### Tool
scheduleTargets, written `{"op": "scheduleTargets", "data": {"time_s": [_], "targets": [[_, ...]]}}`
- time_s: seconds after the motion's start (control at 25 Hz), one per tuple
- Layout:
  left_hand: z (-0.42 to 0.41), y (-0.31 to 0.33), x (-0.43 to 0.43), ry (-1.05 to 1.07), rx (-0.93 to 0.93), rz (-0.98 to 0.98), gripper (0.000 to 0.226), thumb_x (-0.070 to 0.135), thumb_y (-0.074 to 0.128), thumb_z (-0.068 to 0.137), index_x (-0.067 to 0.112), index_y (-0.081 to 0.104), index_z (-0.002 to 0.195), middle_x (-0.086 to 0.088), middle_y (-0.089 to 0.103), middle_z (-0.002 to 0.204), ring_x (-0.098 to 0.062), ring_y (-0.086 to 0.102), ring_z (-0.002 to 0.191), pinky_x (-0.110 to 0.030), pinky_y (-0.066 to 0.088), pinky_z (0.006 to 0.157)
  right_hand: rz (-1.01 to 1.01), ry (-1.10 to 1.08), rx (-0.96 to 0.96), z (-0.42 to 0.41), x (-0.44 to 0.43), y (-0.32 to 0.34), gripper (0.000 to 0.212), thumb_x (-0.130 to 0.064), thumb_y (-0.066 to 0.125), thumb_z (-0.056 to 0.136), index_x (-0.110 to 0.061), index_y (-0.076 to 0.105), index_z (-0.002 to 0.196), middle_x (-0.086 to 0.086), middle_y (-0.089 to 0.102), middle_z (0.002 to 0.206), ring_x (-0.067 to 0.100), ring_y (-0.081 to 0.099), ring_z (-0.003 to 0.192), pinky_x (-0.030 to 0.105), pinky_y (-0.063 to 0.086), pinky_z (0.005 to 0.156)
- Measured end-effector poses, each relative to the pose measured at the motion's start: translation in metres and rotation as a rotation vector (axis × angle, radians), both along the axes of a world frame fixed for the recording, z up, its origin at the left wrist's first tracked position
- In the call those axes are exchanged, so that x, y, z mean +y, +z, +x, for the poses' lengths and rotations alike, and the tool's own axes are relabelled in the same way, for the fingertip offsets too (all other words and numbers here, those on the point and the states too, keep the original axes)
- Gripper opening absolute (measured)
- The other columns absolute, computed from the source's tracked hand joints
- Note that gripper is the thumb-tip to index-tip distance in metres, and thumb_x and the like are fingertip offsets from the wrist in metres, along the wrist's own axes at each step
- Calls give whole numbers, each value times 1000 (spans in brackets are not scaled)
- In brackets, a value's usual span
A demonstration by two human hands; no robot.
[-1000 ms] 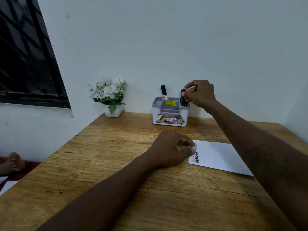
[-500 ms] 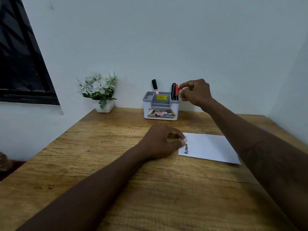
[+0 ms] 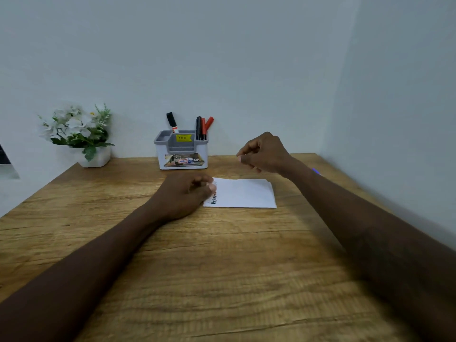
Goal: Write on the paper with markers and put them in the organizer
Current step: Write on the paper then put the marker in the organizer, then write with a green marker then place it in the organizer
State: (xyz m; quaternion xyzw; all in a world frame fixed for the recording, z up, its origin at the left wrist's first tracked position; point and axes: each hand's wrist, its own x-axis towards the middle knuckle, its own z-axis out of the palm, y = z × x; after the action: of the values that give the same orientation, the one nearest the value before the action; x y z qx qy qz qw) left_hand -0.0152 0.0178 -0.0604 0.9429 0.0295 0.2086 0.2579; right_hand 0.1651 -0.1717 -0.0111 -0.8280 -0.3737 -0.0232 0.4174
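Where the table (image 3: 222, 267) meets the wall, 12 o'clock: organizer (image 3: 181, 154), front label reading "OP", yellow sticker (image 3: 183, 138) illegible. It holds a black marker (image 3: 172, 122) and black and red markers (image 3: 203, 127). Paper (image 3: 244, 193), 1 o'clock: black scrawl, unreadable. Left hand (image 3: 183, 196), fingers curled, rests on its 9 o'clock edge. Right hand (image 3: 265, 154), loosely curled, holds nothing.
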Motion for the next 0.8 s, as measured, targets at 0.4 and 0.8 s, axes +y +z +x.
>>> {"op": "scheduleTargets", "data": {"time_s": [0.4,0.8], "targets": [[-3,0,0,15,-81,4,26,37,69,94,32,74,119,8,72,122,-9,62,115,-17,46,86,-400,-556,-2,35,-79,6,53,-51,93,62,-9,72,86,6,75,80,20,66,67,29,58,67],[-3,-2,-1,-61,-26,2,18,26,73,90,31,79,106,17,74,112,8,64,105,-15,48,94,-508,-530,148,16,-76,10,36,-36,95,67,-11,70,71,0,72,58,14,65,53,25,56,56]]}}
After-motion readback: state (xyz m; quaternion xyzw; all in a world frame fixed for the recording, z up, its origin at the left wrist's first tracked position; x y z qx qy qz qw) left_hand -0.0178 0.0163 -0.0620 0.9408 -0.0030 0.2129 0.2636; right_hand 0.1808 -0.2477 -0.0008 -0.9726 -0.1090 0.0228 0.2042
